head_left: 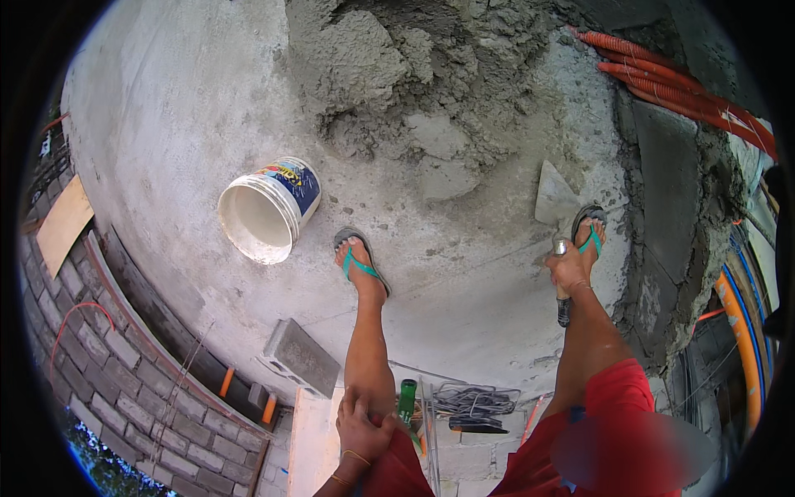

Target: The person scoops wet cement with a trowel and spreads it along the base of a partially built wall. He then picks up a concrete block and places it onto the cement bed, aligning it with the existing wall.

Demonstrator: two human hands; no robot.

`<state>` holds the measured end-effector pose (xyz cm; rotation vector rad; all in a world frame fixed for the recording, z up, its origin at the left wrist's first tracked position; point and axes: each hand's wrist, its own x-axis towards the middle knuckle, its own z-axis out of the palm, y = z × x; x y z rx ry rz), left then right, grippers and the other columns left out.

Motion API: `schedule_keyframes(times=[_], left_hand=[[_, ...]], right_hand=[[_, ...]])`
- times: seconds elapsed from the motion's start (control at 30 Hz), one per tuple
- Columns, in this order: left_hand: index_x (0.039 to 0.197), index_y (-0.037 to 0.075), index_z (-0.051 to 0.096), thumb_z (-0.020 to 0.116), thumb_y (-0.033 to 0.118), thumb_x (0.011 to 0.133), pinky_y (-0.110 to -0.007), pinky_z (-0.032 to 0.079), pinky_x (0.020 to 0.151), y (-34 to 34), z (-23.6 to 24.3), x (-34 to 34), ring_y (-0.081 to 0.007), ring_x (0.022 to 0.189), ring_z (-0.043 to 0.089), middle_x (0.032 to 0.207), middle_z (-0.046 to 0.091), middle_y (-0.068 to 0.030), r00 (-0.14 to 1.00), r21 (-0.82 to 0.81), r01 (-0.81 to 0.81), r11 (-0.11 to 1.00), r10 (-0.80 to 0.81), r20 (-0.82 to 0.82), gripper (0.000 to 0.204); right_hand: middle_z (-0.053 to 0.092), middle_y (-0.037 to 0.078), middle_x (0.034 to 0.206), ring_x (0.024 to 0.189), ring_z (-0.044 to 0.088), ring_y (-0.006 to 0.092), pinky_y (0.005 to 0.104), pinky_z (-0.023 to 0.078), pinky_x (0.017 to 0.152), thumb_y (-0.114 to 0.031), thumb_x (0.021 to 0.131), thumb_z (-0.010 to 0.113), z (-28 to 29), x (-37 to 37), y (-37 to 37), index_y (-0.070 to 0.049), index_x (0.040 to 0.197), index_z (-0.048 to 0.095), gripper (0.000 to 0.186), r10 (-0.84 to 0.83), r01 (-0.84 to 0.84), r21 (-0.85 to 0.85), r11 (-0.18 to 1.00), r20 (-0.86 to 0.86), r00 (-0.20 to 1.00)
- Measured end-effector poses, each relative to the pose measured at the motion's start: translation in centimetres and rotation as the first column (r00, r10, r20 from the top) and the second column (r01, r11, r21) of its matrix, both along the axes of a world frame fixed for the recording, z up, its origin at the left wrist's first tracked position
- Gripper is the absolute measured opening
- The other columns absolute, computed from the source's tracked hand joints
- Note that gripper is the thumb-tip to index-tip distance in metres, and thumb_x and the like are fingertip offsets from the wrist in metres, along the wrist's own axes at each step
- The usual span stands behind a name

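Observation:
In my right hand (568, 270) is a trowel (554, 195), its handle gripped low beside my right foot. The trowel's pale, mortar-smeared blade points away from me, just above or against the concrete floor; I cannot tell whether it touches. Fingers apart, my left hand (364, 424) rests on my left knee and holds nothing. Beyond my feet lies a large heap of wet grey mortar (397, 74), rough on top, with smoother patches at its near edge. A white bucket (259, 222) with a blue label lies tipped on its side left of my left foot, its mouth facing the lower left.
A concrete block (301, 358) sits behind my left foot. Orange corrugated conduits (662, 74) run along the right edge, by rough mortar. Near my legs are a green bottle (407, 399) and bundled dark wire (472, 401). A block wall (124, 373) stands at left.

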<state>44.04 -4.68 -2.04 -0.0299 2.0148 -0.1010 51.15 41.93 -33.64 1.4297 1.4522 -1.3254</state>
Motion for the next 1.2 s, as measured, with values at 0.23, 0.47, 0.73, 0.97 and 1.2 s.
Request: schedule_keyframes(times=[0.23, 0.47, 0.73, 0.97, 1.2], left_hand=[[0.146, 0.006, 0.063, 0.086, 0.041, 0.082, -0.060, 0.038, 0.123, -0.6, 0.2, 0.7, -0.0510, 0.149, 0.045, 0.165, 0.044, -0.0306, 0.996, 0.054, -0.068, 0.996, 0.071, -0.054, 0.077], [0.140, 0.007, 0.068, 0.085, 0.041, 0.082, -0.060, 0.039, 0.122, -1.4, 0.1, 0.8, -0.0510, 0.148, 0.046, 0.165, 0.046, -0.0299, 0.993, 0.069, -0.105, 0.992, 0.109, -0.054, 0.068], [0.136, 0.005, 0.069, 0.083, 0.039, 0.083, -0.060, 0.040, 0.121, -0.8, 0.2, 0.5, -0.0515, 0.147, 0.046, 0.163, 0.047, -0.0300, 0.991, 0.073, -0.113, 0.991, 0.118, -0.060, 0.065], [0.137, 0.004, 0.068, 0.083, 0.037, 0.084, -0.062, 0.038, 0.122, 0.5, 0.1, 0.9, -0.0519, 0.149, 0.043, 0.165, 0.046, -0.0293, 0.985, 0.077, -0.146, 0.986, 0.152, -0.082, 0.064], [0.138, 0.001, 0.069, 0.086, 0.031, 0.083, -0.056, 0.042, 0.123, 0.7, 0.4, -0.5, -0.0492, 0.148, 0.048, 0.162, 0.047, -0.0308, 0.996, 0.024, -0.074, 0.997, 0.076, -0.049, 0.065]], right_hand=[[0.068, 0.014, 0.079, 0.066, 0.069, 0.0305, 0.0450, 0.055, 0.061, -0.005, 0.087, 0.069, -4.3, -20.0, -3.1, -0.001, 0.119, 0.064, 0.032, 0.323, -0.329, 0.034, 0.944, -0.320, 0.891], [0.075, 0.026, 0.112, 0.102, 0.074, 0.0500, 0.0568, 0.058, 0.085, -0.013, 0.091, 0.077, -1.5, -14.6, -4.8, -0.007, 0.140, 0.060, 0.052, 0.808, -0.613, 0.625, 0.484, -0.051, 0.587], [0.076, 0.028, 0.114, 0.108, 0.074, 0.0489, 0.0573, 0.057, 0.090, -0.047, 0.108, 0.064, 8.1, -14.6, -5.5, -0.003, 0.132, 0.064, 0.050, 0.636, -0.542, 0.370, 0.755, -0.210, 0.743], [0.077, 0.028, 0.102, 0.107, 0.074, 0.0479, 0.0543, 0.057, 0.091, -0.065, 0.107, 0.058, 1.0, -16.0, -2.0, 0.001, 0.119, 0.069, 0.068, 0.708, -0.677, 0.215, 0.704, -0.147, 0.691], [0.077, 0.024, 0.099, 0.096, 0.074, 0.0409, 0.0509, 0.056, 0.087, -0.058, 0.101, 0.071, -2.2, 3.3, 5.5, 0.000, 0.111, 0.069, 0.058, 0.893, -0.462, 0.883, 0.081, 0.142, 0.428]])
